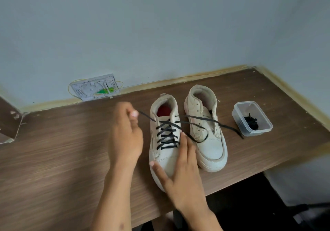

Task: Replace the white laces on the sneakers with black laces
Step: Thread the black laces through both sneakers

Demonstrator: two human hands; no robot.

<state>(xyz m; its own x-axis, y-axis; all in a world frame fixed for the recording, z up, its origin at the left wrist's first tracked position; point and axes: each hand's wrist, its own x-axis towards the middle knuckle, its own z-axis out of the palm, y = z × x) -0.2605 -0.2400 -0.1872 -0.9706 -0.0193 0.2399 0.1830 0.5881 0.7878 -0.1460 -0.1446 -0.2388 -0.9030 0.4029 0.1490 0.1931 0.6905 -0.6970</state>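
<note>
Spanning the view, the wooden surface (pixel 62 150) carries two white sneakers side by side. The left sneaker (pixel 165 141), laced in black, lies under the right hand (pixel 180 170), whose straight, spread fingers (pixel 184 141) press on its toe and side. The unlaced sneaker (pixel 207 129) stands just right of those fingers. The left hand (pixel 125 134), left of the laced shoe, has its fingers pinching one end of the black lace (pixel 167 132), pulled taut from the top eyelet. The other end trails across the unlaced shoe toward a clear tub (pixel 252 118) holding another black lace (pixel 250 122), further right.
</note>
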